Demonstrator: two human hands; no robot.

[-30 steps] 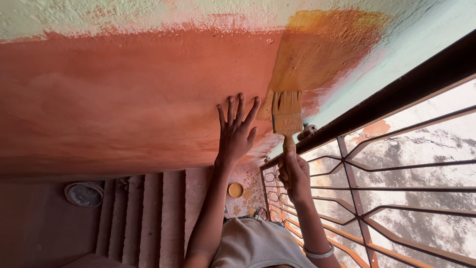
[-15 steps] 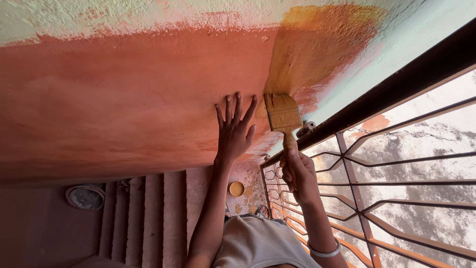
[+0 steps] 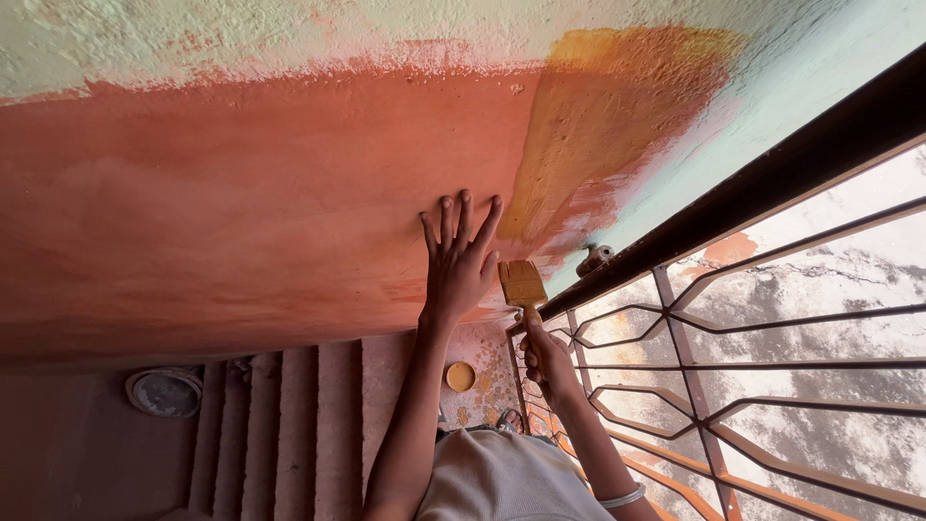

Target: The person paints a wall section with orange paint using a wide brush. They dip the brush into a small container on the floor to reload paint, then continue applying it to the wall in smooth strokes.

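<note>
I have my left hand (image 3: 458, 265) pressed flat against the orange-red wall (image 3: 241, 193), fingers (image 3: 466, 214) fully spread and gripping nothing; I judge this placement steadies me while I stand on the stairs (image 3: 289, 425). My right hand (image 3: 548, 359) is closed round the handle of a flat paintbrush (image 3: 522, 287), fingers wrapped tight. The brush points up, its ochre-loaded bristles against the wall just beside the left hand's thumb side and directly below the yellow-ochre patch (image 3: 603, 116). That patch sits where the red coat meets the pale unpainted band (image 3: 801, 87) near the dark handrail (image 3: 772, 183).

The brush is held close to the ferrule, which I judge gives firmer control next to the rail bracket (image 3: 595, 259).

Below, a small round yellow lid or tin (image 3: 460, 376) lies on the paint-spattered landing (image 3: 487, 386), and a round pale bucket (image 3: 164, 393) stands at the left edge of the stairs.

Limits of view: the brush handle is hidden inside my right hand, so its length cannot be told. The bucket's contents are unclear. My torso is cut off at the bottom edge, and the metal railing grille (image 3: 752, 386) runs out of frame to the right.
</note>
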